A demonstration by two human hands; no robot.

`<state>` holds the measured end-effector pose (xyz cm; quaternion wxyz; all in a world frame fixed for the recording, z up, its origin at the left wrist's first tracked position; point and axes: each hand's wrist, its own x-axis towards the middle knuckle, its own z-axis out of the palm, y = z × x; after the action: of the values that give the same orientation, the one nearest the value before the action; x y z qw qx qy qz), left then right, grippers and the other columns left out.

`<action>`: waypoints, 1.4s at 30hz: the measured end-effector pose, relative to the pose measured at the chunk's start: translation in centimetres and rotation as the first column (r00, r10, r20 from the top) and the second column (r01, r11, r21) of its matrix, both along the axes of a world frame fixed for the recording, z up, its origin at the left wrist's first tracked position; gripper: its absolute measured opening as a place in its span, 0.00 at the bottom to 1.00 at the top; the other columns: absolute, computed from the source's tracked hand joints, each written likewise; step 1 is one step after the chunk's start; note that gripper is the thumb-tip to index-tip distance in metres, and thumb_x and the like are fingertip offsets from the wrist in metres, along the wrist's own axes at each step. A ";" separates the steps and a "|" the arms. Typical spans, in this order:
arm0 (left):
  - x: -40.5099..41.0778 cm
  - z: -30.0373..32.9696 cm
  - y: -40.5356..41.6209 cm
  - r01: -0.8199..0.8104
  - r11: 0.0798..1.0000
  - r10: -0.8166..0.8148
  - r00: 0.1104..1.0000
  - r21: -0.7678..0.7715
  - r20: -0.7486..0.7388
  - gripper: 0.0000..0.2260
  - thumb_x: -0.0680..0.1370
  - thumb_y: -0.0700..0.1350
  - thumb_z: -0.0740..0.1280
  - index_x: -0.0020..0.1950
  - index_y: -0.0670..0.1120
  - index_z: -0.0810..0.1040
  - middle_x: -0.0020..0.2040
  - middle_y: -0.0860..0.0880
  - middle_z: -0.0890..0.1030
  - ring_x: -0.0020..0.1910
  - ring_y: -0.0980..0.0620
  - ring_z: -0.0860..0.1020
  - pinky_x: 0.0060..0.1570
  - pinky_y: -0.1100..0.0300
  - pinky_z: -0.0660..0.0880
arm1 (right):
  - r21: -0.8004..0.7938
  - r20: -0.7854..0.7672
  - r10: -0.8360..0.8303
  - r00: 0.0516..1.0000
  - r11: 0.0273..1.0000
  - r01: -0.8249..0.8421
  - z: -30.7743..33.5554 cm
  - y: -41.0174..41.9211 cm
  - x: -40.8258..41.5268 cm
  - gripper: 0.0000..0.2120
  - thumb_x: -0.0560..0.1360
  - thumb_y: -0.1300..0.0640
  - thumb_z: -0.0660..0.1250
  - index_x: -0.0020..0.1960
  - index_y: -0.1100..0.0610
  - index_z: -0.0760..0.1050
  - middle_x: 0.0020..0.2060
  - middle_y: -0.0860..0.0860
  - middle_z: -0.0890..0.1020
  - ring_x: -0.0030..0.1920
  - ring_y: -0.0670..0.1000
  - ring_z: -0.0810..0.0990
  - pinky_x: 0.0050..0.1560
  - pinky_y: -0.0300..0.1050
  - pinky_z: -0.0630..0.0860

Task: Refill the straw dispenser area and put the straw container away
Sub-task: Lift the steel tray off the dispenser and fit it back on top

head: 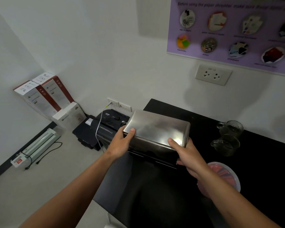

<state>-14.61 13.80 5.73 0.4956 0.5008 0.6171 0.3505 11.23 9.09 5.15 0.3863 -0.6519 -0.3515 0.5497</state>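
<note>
I have my left hand (122, 142) and right hand (186, 153) clasping the near corners of the steel straw dispenser (156, 129) on the black table (262, 162).

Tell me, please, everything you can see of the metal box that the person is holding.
The metal box is rectangular, with rounded corners and a brushed, shiny silver top that reflects a bright glare near its right front corner. It looks like steel. It lies roughly flat, tilted slightly, at the left end of the black counter. The left hand grips its left front corner, thumb on top, and the right hand grips its right front corner likewise. A dark part shows beneath its front edge; what that is cannot be told.
</note>
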 end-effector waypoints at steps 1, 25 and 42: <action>0.0 0.0 0.4 0.004 1.000 -0.004 1.000 0.004 -0.002 0.12 0.85 0.55 0.65 0.67 0.56 0.73 0.56 0.59 0.83 0.52 0.65 0.83 0.54 0.65 0.76 | -0.005 0.002 -0.004 1.000 1.000 0.004 0.0 0.3 0.0 0.32 0.76 0.42 0.75 0.75 0.47 0.66 0.61 0.43 0.80 0.56 0.43 0.78 0.51 0.51 0.77; 4.4 -0.2 15.1 0.075 0.981 -0.076 0.997 0.177 -0.001 0.09 0.84 0.48 0.67 0.63 0.48 0.80 0.48 0.45 0.87 0.42 0.55 0.83 0.47 0.58 0.79 | 0.015 0.041 -0.158 0.987 0.987 0.157 0.5 12.7 2.5 0.39 0.65 0.35 0.76 0.70 0.49 0.70 0.63 0.48 0.81 0.59 0.56 0.82 0.57 0.66 0.80; 4.9 -1.0 19.7 0.119 0.970 -0.133 0.990 0.211 0.053 0.09 0.84 0.49 0.67 0.63 0.49 0.81 0.44 0.50 0.86 0.39 0.60 0.84 0.41 0.67 0.78 | -0.015 0.015 -0.207 0.978 0.978 0.207 -0.2 16.7 3.5 0.45 0.69 0.36 0.77 0.78 0.52 0.63 0.70 0.50 0.75 0.61 0.56 0.77 0.55 0.64 0.79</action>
<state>-9.74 33.45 4.76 0.4823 0.5759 0.5274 0.3970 14.76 25.77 4.99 0.4336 -0.6919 -0.2796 0.5051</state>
